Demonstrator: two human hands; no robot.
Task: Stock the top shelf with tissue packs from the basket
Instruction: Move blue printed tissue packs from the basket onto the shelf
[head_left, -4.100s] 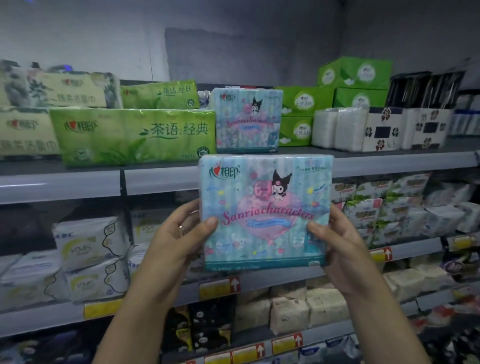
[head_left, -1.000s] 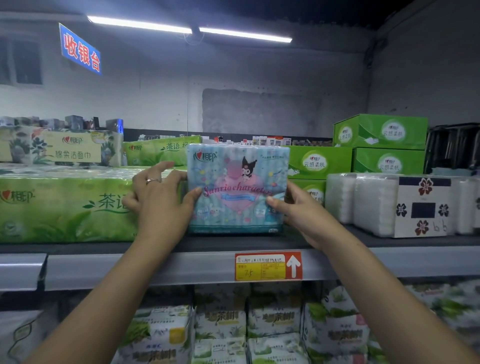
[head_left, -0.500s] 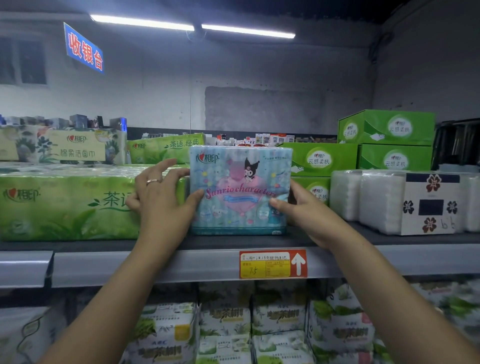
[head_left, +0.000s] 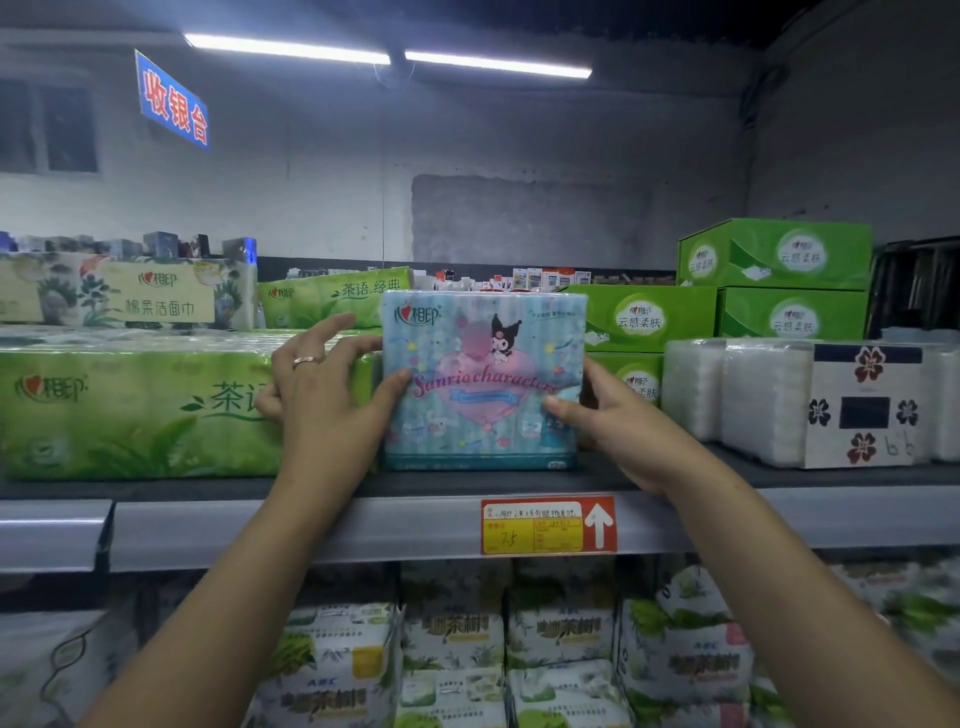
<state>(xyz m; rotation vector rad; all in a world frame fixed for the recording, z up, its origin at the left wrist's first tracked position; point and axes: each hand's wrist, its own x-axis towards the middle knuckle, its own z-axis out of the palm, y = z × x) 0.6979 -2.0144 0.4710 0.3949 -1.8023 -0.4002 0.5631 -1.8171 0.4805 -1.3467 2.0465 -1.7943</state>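
Both sides of the pack (head_left: 483, 379) on the shelf (head_left: 415, 525) sit gripped in your left hand (head_left: 317, 410) and right hand (head_left: 618, 421); it seems light, soft, slick, so squeeze gently.

Arms raised; left grip (head_left: 322, 410), right grip (head_left: 623, 431) clasp tissue pack (head_left: 483, 364), thumbs frontward.

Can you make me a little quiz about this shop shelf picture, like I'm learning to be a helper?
1. True or false: the Sanrio tissue pack stands upright on the top shelf.
2. What sits on the shelf just left of it? A) green tissue pack B) red bucket C) milk bottle
3. Fill in: the left hand wears a ___ on one finger.
Key: 1 true; 2 A; 3 ring.
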